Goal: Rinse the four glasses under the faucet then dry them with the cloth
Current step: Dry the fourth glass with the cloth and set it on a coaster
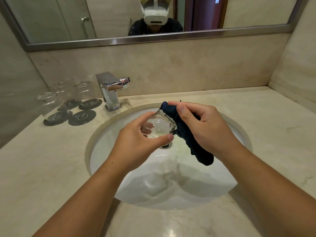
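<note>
Over the sink: left hand is closed around a clear glass, fingers wrapped behind it, thumb across the near side. The glass is tilted, thick base toward the right hand. Glass appears to hold no water; cannot tell whether droplets remain.

Right hand is closed on a dark blue cloth, pinching it between thumb and fingers. The cloth is pressed against the base end of the glass; its loose tail hangs down over the basin, near the drain.

Basin: white, no standing water seen.

Desk, left of the faucet: three more clear glasses stand upright, each on a dark round coaster. A fourth coaster, front right of the group, carries no glass. All three glasses look empty.

Markings: each coaster bears a pale emblem; no letters readable. The faucet lever shows a red mark; no text legible. No water runs from the spout.
</note>
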Tool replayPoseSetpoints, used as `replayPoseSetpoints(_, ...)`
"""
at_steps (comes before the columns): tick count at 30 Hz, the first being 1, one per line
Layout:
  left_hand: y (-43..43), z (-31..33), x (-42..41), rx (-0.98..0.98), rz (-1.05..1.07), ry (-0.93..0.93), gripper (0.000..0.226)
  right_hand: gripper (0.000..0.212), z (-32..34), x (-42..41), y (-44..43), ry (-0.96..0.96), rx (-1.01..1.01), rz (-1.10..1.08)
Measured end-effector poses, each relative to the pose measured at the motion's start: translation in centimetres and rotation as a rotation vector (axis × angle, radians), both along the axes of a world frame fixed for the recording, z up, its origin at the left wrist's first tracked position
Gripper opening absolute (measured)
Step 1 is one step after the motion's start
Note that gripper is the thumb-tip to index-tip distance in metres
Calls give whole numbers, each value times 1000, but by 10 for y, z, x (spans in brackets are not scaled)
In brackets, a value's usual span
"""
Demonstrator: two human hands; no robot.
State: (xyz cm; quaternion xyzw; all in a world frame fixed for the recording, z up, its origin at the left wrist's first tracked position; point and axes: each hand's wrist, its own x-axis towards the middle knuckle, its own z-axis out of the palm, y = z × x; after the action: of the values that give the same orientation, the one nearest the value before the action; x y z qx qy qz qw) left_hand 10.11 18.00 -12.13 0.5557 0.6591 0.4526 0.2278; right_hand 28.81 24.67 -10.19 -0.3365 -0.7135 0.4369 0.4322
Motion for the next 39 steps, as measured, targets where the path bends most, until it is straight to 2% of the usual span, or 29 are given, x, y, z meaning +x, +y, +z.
replayPoseSetpoints(3, 0, 1, 2, 79, 11, 43, 74, 27, 3, 3, 0, 29, -21, -1)
replayPoseSetpoints(7, -1, 2, 1, 150, -4, 143, 73, 27, 6, 6, 1, 70, -104, 52)
replayPoseSetpoints(13, -4, 1, -3, 183, -56, 308, 83, 28, 9, 14, 6, 89, -227, 75)
replayPoseSetpoints(17, -5, 0, 0, 179, -99, 315, 81, 29, 9, 15, 9, 138, -303, 72)
replayPoseSetpoints(24, -6, 8, 7, 69, -100, -35, 70, 34, 10, 12, 9, 289, -435, 63)
replayPoseSetpoints(29, -5, 7, 17, 30, -131, -300, 40, 33, 3, 0, 3, 290, -361, 49)
replayPoseSetpoints(35, 0, 5, 18, 38, -52, -443, 49, 34, 0, -12, -11, 207, -210, 67)
replayPoseSetpoints(39, 4, 2, 13, 70, 6, -475, 76, 40, -8, -22, -18, 156, -71, 43)
